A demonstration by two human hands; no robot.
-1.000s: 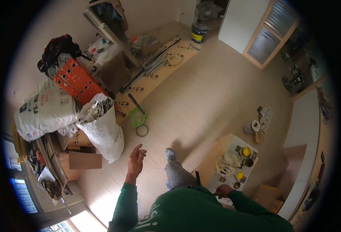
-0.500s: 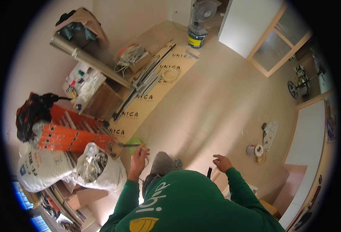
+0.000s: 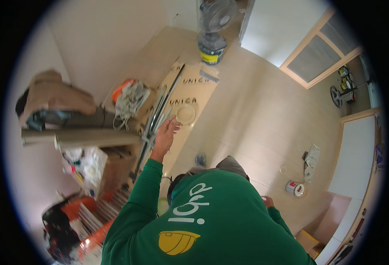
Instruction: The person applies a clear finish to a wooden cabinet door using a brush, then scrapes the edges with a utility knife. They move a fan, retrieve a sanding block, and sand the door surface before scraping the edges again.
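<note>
My left hand (image 3: 166, 137) reaches forward above a long printed board sheet (image 3: 179, 143), its fingers loosely bent and apart, with nothing visible in them. Just beyond its fingertips lies a pale ring (image 3: 185, 114), and beside it lie long dark and silver metal strips (image 3: 171, 90). My right hand (image 3: 267, 201) is mostly hidden behind my green-sleeved body at the lower right; its fingers are not clearly visible.
An orange ladder (image 3: 98, 234), a cluttered box (image 3: 120, 165) and draped clothing (image 3: 64, 95) are at left. A fan (image 3: 216, 17) and bucket (image 3: 211, 52) stand by the doorway. At right are a framed panel (image 3: 313, 62), a paint can (image 3: 294, 187) and a white cabinet (image 3: 349, 154).
My left hand has risen forward toward the board and strips, while my right hand has dropped behind my body. The view and body have moved toward the board, leaving the white sacks mostly out of view.
</note>
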